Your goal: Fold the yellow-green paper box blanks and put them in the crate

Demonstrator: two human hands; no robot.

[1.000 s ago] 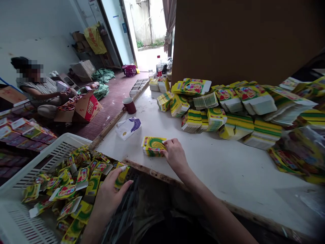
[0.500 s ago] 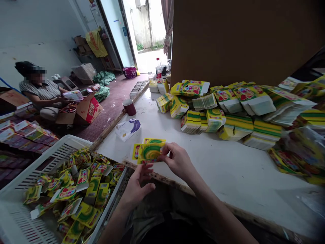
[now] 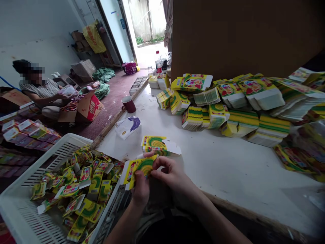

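Between both hands, over the table's front edge, is a yellow-and-green printed carton (image 3: 138, 166) with white end flaps. My left hand (image 3: 142, 189) grips it with the thumb on its printed face; its other fingers are mostly behind it. At the carton's right end, my right hand (image 3: 169, 169) pinches it between thumb and fingertips. Just beyond lies a small stack of flat cartons (image 3: 154, 142) of the same print, with a white flap sticking out to the right. Left of my hands, a white plastic basket (image 3: 15, 189) holds many yellow cartons (image 3: 88, 210).
A white-and-purple packet (image 3: 128, 127) and a maroon mug (image 3: 128, 104) stand along the table's left edge. Bundles of flat cartons (image 3: 243, 123) line the back of the white table (image 3: 228, 166). A person (image 3: 45, 88) sits at left beside an open cardboard box (image 3: 90, 105).
The carton has come off the stack toward me and left. My left hand has closed on it, while my right hand keeps hold of its right end.
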